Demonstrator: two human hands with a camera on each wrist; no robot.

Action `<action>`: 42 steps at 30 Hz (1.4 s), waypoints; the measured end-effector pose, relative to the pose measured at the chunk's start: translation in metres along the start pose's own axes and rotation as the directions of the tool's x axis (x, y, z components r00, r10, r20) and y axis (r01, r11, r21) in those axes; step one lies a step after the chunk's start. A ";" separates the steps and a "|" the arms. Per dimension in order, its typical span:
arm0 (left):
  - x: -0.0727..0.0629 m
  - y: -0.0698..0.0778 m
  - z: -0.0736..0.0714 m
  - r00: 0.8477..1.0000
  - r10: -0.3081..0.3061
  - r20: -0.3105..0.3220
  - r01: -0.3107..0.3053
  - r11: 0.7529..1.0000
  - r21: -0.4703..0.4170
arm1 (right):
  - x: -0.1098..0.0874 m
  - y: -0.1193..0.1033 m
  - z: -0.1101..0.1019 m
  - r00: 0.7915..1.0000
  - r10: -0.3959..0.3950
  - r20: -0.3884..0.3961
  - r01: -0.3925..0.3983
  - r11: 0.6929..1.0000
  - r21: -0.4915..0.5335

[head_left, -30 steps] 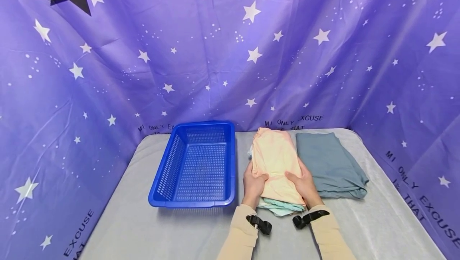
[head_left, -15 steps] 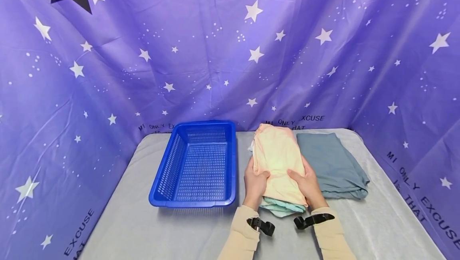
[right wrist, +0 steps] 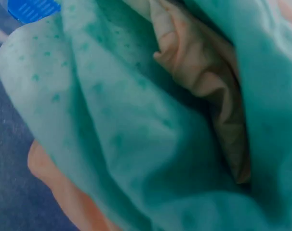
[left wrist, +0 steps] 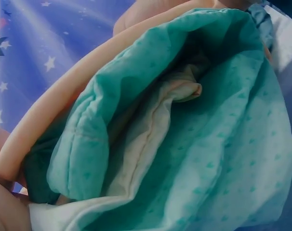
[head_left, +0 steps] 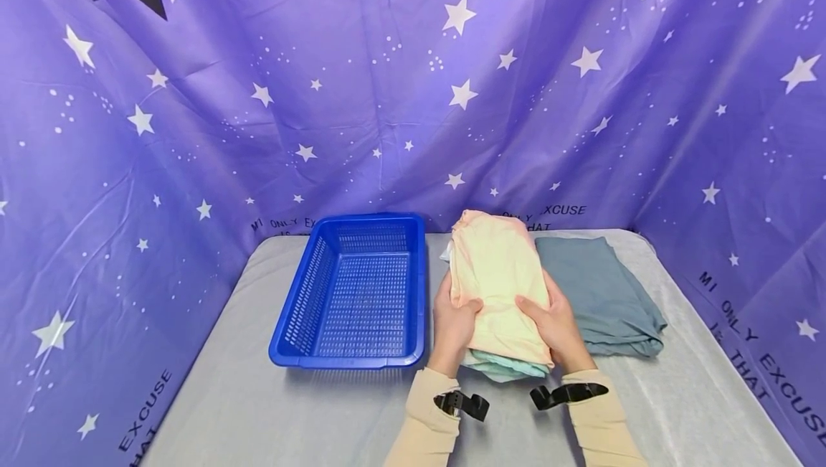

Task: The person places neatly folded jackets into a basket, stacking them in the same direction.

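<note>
In the head view my left hand (head_left: 454, 322) and right hand (head_left: 560, 325) grip opposite sides of a folded cloth bundle, thumbs on top. Its upper layer is a peach folded cloth (head_left: 500, 266). A mint-green cloth (head_left: 506, 366) shows below the peach one at the near end. Both wrist views look into loose folds of this patterned mint cloth (left wrist: 242, 139), with a pale beige cloth (left wrist: 143, 149) tucked inside. My fingers beneath the bundle are mostly hidden.
A blue plastic basket (head_left: 348, 363) with nothing inside stands left of the bundle. Right of it lies a folded grey-blue cloth (head_left: 596, 298). The table has a light grey cover (head_left: 219, 409), and a purple star-printed curtain (head_left: 361, 108) rises behind and at both sides.
Both hands have shifted slightly away from me with the bundle, whose far end now reaches higher in the head view. The basket and grey-blue cloth stay in place.
</note>
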State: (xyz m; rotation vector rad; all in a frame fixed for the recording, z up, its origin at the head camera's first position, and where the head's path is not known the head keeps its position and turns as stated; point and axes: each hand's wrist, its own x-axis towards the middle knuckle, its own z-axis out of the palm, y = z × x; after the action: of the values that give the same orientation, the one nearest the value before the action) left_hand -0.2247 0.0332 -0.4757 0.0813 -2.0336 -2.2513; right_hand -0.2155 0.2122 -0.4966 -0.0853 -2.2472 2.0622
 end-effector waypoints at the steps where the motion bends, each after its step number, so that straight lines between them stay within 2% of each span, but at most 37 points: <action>1: 0.000 0.002 -0.002 1.000 0.005 0.008 -0.005 1.000 -0.005 | 0.000 -0.001 0.001 1.000 -0.006 0.003 0.006 1.000 0.002; 8: 0.003 0.016 -0.014 0.997 0.038 0.070 -0.037 0.999 -0.020 | 0.001 -0.013 0.009 0.998 -0.050 0.044 0.048 0.998 0.048; 14: 0.006 0.031 -0.030 0.994 0.011 0.104 -0.008 0.999 -0.035 | 0.001 -0.022 0.017 0.989 -0.114 0.097 0.108 0.992 0.064; 20: 0.010 0.043 -0.045 0.991 0.029 0.130 -0.023 0.999 -0.043 | 0.003 -0.034 0.025 0.973 -0.160 0.164 0.141 0.982 0.123; 29: 0.015 0.053 -0.069 0.987 -0.022 0.159 0.027 0.999 -0.033 | 0.003 -0.047 0.039 0.948 -0.182 0.263 0.107 0.955 0.275; 34: 0.017 0.060 -0.086 0.984 -0.036 0.175 0.044 0.998 -0.042 | 0.004 -0.053 0.050 0.938 -0.176 0.298 0.084 0.951 0.298; 42: 0.021 0.069 -0.110 0.980 -0.058 0.191 0.071 0.995 -0.064 | 0.006 -0.058 0.066 0.910 -0.195 0.366 0.076 0.946 0.314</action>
State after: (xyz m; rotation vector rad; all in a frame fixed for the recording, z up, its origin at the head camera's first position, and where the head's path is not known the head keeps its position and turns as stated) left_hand -0.2302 -0.0851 -0.4179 -0.0765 -2.0654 -2.4547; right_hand -0.2269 0.1421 -0.4440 0.5409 -2.0212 2.4818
